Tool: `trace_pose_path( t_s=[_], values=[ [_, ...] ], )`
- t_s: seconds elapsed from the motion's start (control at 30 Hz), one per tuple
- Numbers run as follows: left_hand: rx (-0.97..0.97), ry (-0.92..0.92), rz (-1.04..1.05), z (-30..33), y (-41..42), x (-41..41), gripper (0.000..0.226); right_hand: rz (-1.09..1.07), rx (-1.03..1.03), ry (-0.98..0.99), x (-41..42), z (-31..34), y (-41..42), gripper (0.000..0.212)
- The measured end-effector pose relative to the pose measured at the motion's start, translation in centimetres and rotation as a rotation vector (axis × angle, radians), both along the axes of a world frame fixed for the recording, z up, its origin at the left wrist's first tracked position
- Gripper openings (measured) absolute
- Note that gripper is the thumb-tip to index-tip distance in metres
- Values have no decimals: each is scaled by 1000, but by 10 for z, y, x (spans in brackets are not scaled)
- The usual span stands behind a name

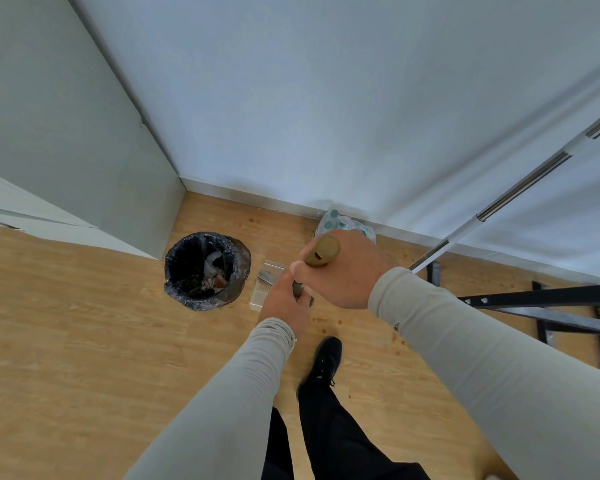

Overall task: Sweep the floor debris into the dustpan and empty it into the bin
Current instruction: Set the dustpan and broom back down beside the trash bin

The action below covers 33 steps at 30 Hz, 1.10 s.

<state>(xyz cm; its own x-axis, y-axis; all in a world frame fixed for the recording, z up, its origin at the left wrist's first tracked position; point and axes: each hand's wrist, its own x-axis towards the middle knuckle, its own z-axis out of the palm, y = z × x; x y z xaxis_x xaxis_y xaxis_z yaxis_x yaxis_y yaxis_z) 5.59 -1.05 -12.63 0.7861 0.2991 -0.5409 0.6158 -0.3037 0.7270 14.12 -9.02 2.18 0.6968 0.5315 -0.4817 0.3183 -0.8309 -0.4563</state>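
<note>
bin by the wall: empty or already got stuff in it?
Not empty. The bin stands upright, lined with a black bag, with scraps of rubbish visible at the bottom.

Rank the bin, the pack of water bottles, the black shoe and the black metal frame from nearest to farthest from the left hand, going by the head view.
From the left hand:
1. Black shoe, just below it toward the person.
2. Bin, to its left, and pack of water bottles, up by the wall: too close to call.
3. Black metal frame, far off to the right.
</note>
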Motion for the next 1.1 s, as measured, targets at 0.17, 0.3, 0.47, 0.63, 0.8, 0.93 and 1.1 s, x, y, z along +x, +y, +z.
trace_pose_path(
  t_s=[0.17,0.3,0.47,0.63,0.8,0.93,1.1],
  values=[
    [-35,-40,15,-2,1,1,23,15,-16,43,-2,2,-1,35],
    [-31,-50,15,-5,-2,-3,23,-14,-2,75,-2,7,-4,36],
    [-11,-40,6,-9,-8,-6,13,7,-9,92,-6,11,-11,34],
    [-14,-25,15,-9,-11,-8,20,-38,8,86,-6,10,-14,36],
    [14,32,-45,3,-5,-12,16,-12,25,101,-13,4,-16,41],
    [80,121,-156,24,10,-15,30,-73,33,104,-19,3,-19,30],
    [108,90,-248,59,46,-20,43,-134,99,168,-23,24,-29,10]
  ],
)
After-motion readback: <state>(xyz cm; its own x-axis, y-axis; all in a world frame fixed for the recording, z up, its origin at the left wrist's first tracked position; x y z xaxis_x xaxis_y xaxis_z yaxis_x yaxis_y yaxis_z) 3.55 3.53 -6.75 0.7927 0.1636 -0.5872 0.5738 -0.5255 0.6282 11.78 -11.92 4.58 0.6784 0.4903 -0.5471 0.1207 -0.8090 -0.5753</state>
